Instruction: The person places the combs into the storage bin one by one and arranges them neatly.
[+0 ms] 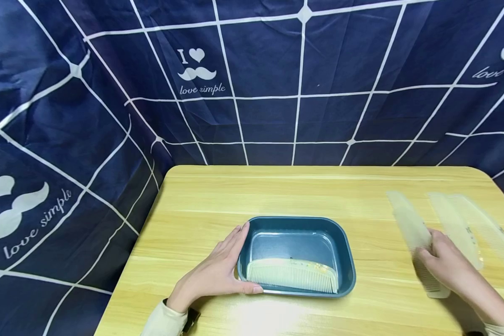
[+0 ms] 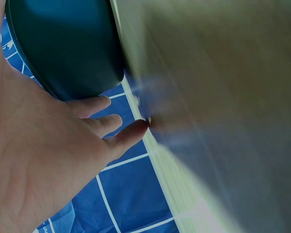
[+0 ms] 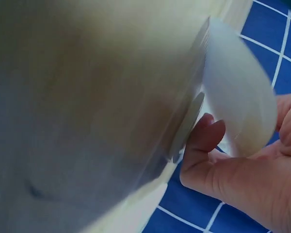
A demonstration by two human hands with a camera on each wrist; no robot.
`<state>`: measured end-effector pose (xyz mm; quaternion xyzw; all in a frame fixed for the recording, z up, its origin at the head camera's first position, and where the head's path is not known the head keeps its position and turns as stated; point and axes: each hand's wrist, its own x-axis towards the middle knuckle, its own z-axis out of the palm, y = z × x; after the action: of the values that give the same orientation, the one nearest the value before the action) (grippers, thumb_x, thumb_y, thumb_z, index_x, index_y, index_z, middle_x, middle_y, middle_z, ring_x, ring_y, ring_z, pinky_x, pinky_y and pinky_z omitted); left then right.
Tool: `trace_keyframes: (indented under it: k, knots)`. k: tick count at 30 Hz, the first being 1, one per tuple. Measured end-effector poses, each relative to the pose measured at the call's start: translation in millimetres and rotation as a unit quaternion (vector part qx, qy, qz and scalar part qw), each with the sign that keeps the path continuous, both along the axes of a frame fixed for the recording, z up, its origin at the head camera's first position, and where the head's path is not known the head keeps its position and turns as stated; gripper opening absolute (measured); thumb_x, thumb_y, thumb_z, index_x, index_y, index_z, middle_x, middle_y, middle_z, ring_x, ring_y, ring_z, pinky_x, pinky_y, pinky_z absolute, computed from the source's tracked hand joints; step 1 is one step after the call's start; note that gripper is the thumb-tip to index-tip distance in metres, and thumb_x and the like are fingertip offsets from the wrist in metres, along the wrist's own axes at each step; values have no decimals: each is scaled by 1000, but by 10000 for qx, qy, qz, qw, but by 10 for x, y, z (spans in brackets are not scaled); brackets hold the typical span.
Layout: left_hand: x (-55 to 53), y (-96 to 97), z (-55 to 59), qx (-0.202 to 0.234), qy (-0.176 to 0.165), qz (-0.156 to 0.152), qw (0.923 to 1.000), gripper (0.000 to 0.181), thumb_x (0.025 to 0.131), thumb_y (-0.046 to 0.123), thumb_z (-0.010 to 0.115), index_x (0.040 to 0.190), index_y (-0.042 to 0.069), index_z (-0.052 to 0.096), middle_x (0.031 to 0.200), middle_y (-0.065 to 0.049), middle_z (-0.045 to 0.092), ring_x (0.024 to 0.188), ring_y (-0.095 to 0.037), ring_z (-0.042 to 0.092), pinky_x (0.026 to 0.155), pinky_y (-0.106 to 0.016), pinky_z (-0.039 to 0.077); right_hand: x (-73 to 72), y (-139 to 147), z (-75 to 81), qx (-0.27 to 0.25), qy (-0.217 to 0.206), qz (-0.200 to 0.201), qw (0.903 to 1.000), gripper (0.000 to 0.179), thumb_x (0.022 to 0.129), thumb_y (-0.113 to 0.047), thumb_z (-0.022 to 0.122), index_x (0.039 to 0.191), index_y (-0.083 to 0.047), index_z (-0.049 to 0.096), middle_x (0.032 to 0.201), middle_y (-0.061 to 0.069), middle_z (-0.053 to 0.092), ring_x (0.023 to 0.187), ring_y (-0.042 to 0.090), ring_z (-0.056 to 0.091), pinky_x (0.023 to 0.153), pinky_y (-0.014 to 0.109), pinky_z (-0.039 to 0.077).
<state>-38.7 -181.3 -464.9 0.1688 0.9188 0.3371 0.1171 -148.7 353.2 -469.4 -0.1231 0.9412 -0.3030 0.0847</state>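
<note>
The right hand (image 1: 447, 256) pinches the held comb (image 1: 410, 227) between thumb and fingers, near its lower half, at the right part of the surface (image 1: 218, 196). The right wrist view shows this comb tilted up, with one more comb lying just beside the fingers. The left hand (image 1: 218, 270) is spread — its fingers lie along the left wall of the blue tray (image 1: 347, 261), and its thumb touches the near rim.

The step in hand seems to be lifting this comb. To do it well, I would pinch on the solid back and not on the teeth, since thin teeth may bend or catch. The middle comb (image 1: 458, 226) lies close by and the outer comb (image 1: 486, 233) a little further — so a rise straight up is safer than a sideways drag. The left hand should press only lightly. Inside the tray, the first comb (image 1: 291, 275) lies along the near wall; the open floor is behind it.
</note>
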Motion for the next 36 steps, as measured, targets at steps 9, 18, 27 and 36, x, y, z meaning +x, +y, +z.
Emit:
trace_keyframes:
  k: [9, 18, 27, 36]
  knots:
    - [14, 2, 12, 29, -20, 4, 10000, 137, 82, 81, 79, 176, 33, -9, 184, 2, 1, 167, -15, 1, 124, -71, 18, 57, 8, -28, -967, -639, -211, 9930, 60, 118, -11, 46, 155, 26, 18, 144, 52, 39, 116, -2, 56, 81, 7, 42]
    - [15, -5, 10, 26, -5, 18, 10000, 138, 82, 81, 79, 176, 32, -9, 184, 3, 1, 167, -16, 2, 124, -71, 19, 114, -149, 32, -1468, -587, -279, 9870, 47, 115, -2, 51, 155, 9, 30, 113, 13, 59, 86, 2, 58, 67, 27, 54]
    - [12, -5, 16, -51, 78, -41, 9999, 137, 83, 80, 79, 176, 31, -9, 183, 4, -1, 167, -19, 3, 124, -72, 18, 151, -203, -1, -2065, -198, -228, 9780, 53, 112, -4, 60, 145, -44, 54, 98, -6, 62, 84, 7, 58, 65, 25, 49]
    - [7, -2, 18, -23, 17, -20, 10000, 137, 83, 81, 79, 176, 33, -10, 183, 6, -1, 167, -18, 3, 124, -72, 17, 175, -377, 29, -2497, -193, -153, 9680, 54, 110, 1, 60, 145, -40, 56, 98, -5, 67, 82, 9, 61, 64, 26, 51]
